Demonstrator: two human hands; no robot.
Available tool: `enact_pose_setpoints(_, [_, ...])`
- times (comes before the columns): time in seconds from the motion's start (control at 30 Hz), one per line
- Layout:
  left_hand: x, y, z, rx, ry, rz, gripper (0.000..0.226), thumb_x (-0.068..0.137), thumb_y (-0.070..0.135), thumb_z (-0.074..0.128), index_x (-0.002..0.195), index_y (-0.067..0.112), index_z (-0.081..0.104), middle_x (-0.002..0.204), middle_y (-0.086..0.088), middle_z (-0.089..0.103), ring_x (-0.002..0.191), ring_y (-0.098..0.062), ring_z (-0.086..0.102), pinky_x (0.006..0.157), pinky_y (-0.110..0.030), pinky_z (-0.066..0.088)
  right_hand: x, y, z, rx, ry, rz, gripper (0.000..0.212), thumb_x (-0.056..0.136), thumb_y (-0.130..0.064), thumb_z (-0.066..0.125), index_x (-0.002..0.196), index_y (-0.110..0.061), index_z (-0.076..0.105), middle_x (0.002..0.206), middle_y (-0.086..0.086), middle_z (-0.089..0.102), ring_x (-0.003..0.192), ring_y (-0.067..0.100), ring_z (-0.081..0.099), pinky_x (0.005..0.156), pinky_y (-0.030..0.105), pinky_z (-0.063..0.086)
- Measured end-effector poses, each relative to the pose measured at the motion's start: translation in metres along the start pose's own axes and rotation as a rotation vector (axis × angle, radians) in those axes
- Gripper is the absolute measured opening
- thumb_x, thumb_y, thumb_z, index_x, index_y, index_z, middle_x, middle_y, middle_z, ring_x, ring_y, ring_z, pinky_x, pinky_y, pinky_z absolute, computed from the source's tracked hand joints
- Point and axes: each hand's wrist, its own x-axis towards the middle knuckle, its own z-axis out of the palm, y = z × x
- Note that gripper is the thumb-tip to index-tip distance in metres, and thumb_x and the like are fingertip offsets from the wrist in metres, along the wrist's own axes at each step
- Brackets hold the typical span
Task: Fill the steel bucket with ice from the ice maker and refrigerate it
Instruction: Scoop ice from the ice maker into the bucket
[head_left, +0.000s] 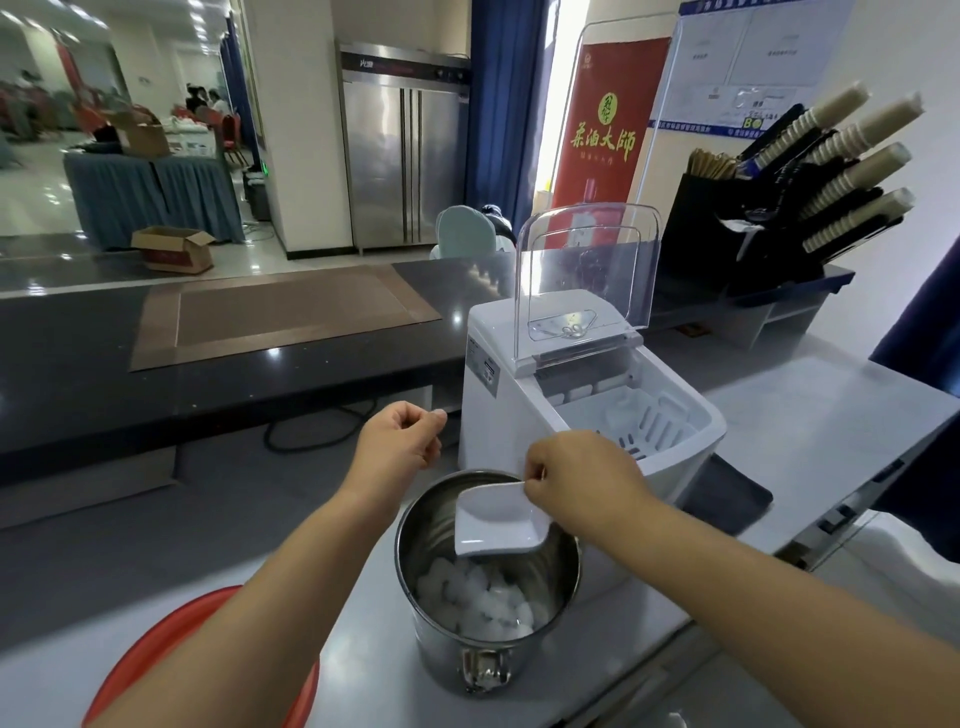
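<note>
A steel bucket stands on the grey counter in front of me, with a layer of ice cubes in its bottom. My right hand pinches the handle of a white plastic scoop, held over the bucket's mouth and tilted down into it. My left hand hovers just left of the bucket's far rim, fingers loosely curled, holding nothing. Behind the bucket sits the white ice maker with its clear lid raised and its white basket exposed.
A red round object lies at the lower left. A dark raised bar counter runs across behind. A black rack of stacked paper cups stands at the back right. A steel double-door refrigerator is across the room.
</note>
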Motion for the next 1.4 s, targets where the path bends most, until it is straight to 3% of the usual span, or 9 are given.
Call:
enact_pose_setpoints(0.23, [0.007,0.007,0.018,-0.023,0.011,0.013,0.022,0.091,0.021,0.06,0.073,0.009,0.057,0.06,-0.003,0.058,0.055,-0.012,0.05,0.055,-0.021,0.044,0.023,0.035,-0.047,0.085,0.133,0.066,0.011,0.079,-0.028,0.061,0.072,-0.031,0.067,0.067,-0.016,0.055,0.067,0.01,0.057,0.059,0.025,0.046])
enact_pose_setpoints(0.5, [0.015,0.009,0.05,-0.023,0.005,0.033,0.02,0.088,0.02,0.064,0.075,0.007,0.056,0.057,-0.001,0.058,0.046,-0.004,0.051,0.05,-0.017,0.045,0.051,0.096,-0.075,-0.002,0.245,0.126,0.018,0.081,-0.023,0.059,0.065,-0.03,0.062,0.076,-0.009,0.06,0.073,0.017,0.057,0.055,0.025,0.039])
enact_pose_setpoints(0.77, [0.029,0.0,0.077,0.018,-0.017,0.016,0.017,0.085,0.019,0.068,0.076,0.008,0.056,0.052,0.005,0.059,0.049,-0.006,0.053,0.05,-0.018,0.045,0.068,0.141,-0.062,-0.121,0.108,0.148,0.016,0.081,-0.015,0.057,0.076,-0.025,0.069,0.078,-0.003,0.063,0.068,0.018,0.056,0.049,0.021,0.032])
enact_pose_setpoints(0.97, [0.041,-0.006,0.092,0.024,-0.014,0.016,0.02,0.081,0.023,0.071,0.075,0.01,0.057,0.052,0.006,0.06,0.049,-0.004,0.055,0.049,-0.017,0.044,0.082,0.153,-0.048,-0.43,0.109,-0.003,0.019,0.089,-0.012,0.053,0.092,-0.022,0.069,0.076,-0.002,0.055,0.065,0.02,0.05,0.053,0.025,0.034])
enact_pose_setpoints(1.1, [0.049,-0.008,0.097,0.028,-0.006,0.016,0.022,0.081,0.026,0.072,0.072,0.012,0.057,0.053,0.007,0.06,0.05,-0.004,0.055,0.051,-0.018,0.044,0.089,0.156,-0.041,-0.576,0.046,-0.14,0.021,0.086,-0.006,0.055,0.087,-0.024,0.065,0.078,-0.002,0.054,0.072,0.022,0.055,0.056,0.026,0.033])
enact_pose_setpoints(1.23, [0.059,-0.007,0.095,0.05,-0.022,0.012,0.021,0.077,0.025,0.075,0.069,0.015,0.057,0.056,0.005,0.061,0.052,-0.006,0.056,0.054,-0.021,0.046,0.1,0.163,-0.034,-0.601,-0.032,-0.19,0.022,0.084,-0.004,0.054,0.084,-0.024,0.063,0.068,-0.004,0.041,0.067,0.023,0.048,0.057,0.027,0.034])
enact_pose_setpoints(1.4, [0.069,-0.006,0.093,0.021,-0.104,-0.016,0.022,0.071,0.023,0.078,0.059,0.023,0.06,0.056,0.001,0.062,0.051,-0.008,0.055,0.049,-0.018,0.044,0.111,0.167,-0.028,-0.499,-0.108,-0.201,0.023,0.084,-0.007,0.052,0.088,-0.025,0.066,0.075,-0.004,0.049,0.072,0.023,0.051,0.058,0.026,0.035])
